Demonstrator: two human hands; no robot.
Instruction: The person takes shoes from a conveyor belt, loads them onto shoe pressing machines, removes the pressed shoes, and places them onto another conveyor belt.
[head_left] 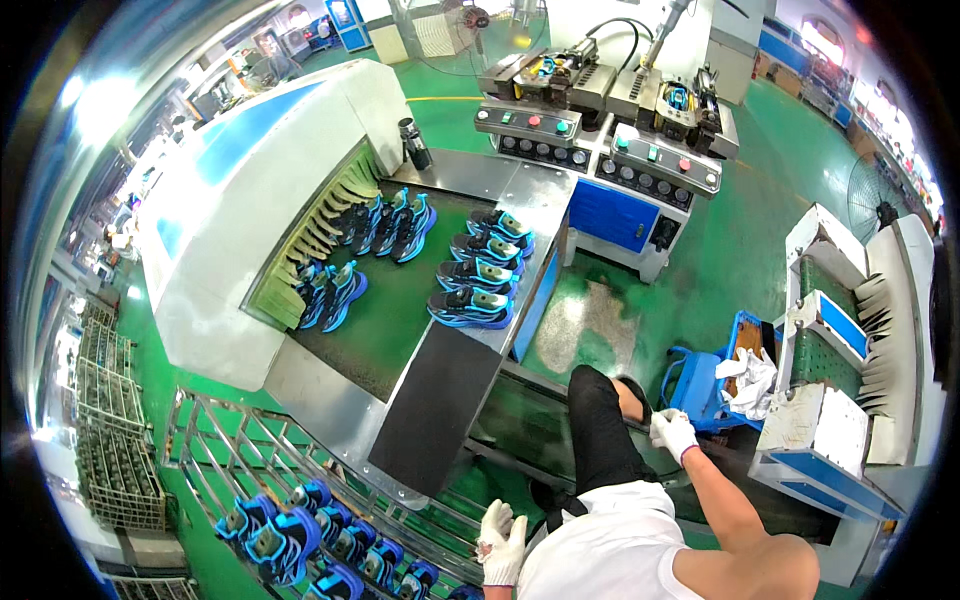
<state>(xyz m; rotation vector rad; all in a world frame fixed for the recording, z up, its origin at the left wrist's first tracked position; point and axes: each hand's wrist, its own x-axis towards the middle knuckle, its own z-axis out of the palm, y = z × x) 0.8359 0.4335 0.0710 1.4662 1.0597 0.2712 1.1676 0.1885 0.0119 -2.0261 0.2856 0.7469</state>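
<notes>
My left hand (502, 541), in a white knit glove, hangs beside my body with its fingers apart and nothing in it. Close to it is a metal rack (400, 500) bearing several black-and-blue sneakers (285, 545). My right hand (674, 433), also gloved, is by my knee with its fingers curled in; nothing shows in them. Ahead on the left, a row of sneakers (472, 306) stands along the metal edge of a conveyor machine. More sneakers (410, 228) sit on its green belt (385, 300), by the strip curtain (315, 235). Neither hand touches a shoe.
A black mat (437, 410) covers the table's near corner. Two-station press machinery (610, 140) stands ahead. To the right are a blue chair (695, 385) with white gloves (748, 380) near it, and another curtained conveyor machine (825, 420). Wire racks (115, 430) line the far left.
</notes>
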